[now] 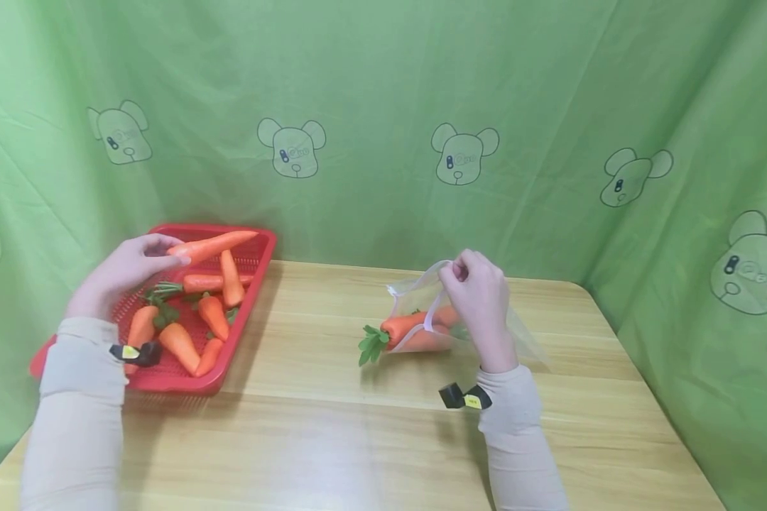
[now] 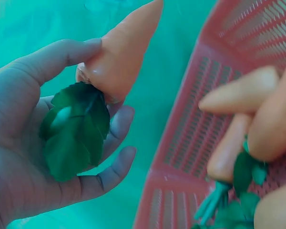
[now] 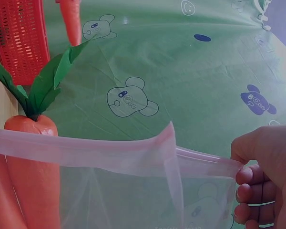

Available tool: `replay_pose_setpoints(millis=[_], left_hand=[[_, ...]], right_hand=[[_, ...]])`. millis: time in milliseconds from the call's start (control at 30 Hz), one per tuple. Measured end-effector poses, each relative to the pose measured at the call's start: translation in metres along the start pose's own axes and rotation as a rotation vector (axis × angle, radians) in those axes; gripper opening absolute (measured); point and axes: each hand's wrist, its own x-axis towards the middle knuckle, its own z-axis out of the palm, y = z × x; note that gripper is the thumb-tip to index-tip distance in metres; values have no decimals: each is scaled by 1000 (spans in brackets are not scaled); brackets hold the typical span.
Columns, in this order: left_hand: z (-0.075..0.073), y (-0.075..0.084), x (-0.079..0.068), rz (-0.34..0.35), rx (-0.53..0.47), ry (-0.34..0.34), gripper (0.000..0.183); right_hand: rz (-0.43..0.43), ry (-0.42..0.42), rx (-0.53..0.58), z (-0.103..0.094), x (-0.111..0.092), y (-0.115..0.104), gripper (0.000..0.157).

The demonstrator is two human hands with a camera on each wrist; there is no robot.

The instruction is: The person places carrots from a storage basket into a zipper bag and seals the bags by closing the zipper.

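My left hand pinches an orange carrot by its thick end, above the red basket. In the left wrist view the carrot's green leaves lie against the palm, and its tip points up and away. My right hand pinches the upper rim of a clear plastic bag between thumb and curled fingers, lifting its mouth. Inside the bag lie carrots, with green leaves poking out of the opening toward the left.
Several carrots, some with leafy tops, lie in the basket at the left of the wooden table. A green curtain with printed bear heads hangs behind and along both sides. Each wrist wears a small black camera.
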Motion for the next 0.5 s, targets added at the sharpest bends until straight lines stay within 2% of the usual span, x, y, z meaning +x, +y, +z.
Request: replay_pose_setpoints(millis=[233,500], left_hand=[[8,29,-8,50,-25,33,56],[24,56,-18,30,-165,-31,49]], right_hand=[[6,-2,-5,0,1,-2,13],[6,-16,-8,-1,2,-3,13]])
